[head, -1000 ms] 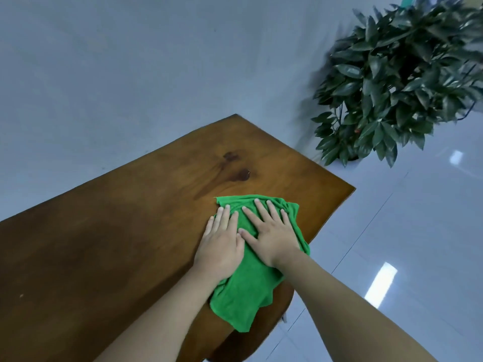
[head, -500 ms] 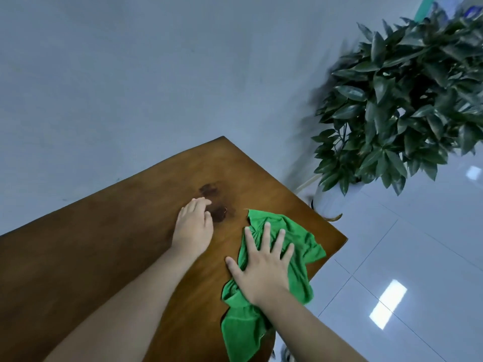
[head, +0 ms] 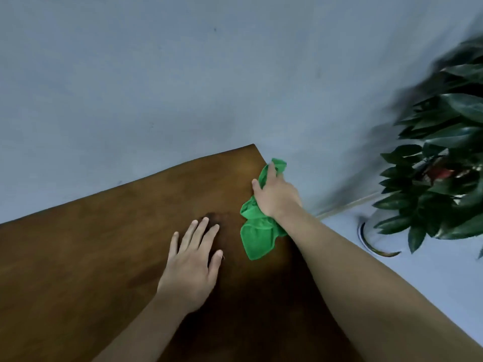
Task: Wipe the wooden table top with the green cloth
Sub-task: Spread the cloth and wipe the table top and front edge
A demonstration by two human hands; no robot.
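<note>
Now the right hand (head: 277, 194) grips the cloth (head: 257, 236), its fingers curled down over the bunched top of the fabric and its thumb spread to the side. It sits at the bench's (head: 91, 257) right edge, just short of the far corner. The green cloth is crumpled; its upper end pokes out past the fingertips and off the bench edge, and its lower end trails flat on the wood towards the near side. The left hand (head: 192, 262) lies palm down on the bench, fingers straight and slightly spread, holding nothing, apart from the cloth. Its fingertips touch a dark knot (head: 218, 218) in the wood. Beyond the far edge of the bench stands a grey wall (head: 183, 74). Off the right edge of the bench a leafy plant (head: 444, 165) stands in a pale pot (head: 371, 231) on the floor (head: 418, 278), blurred.
</note>
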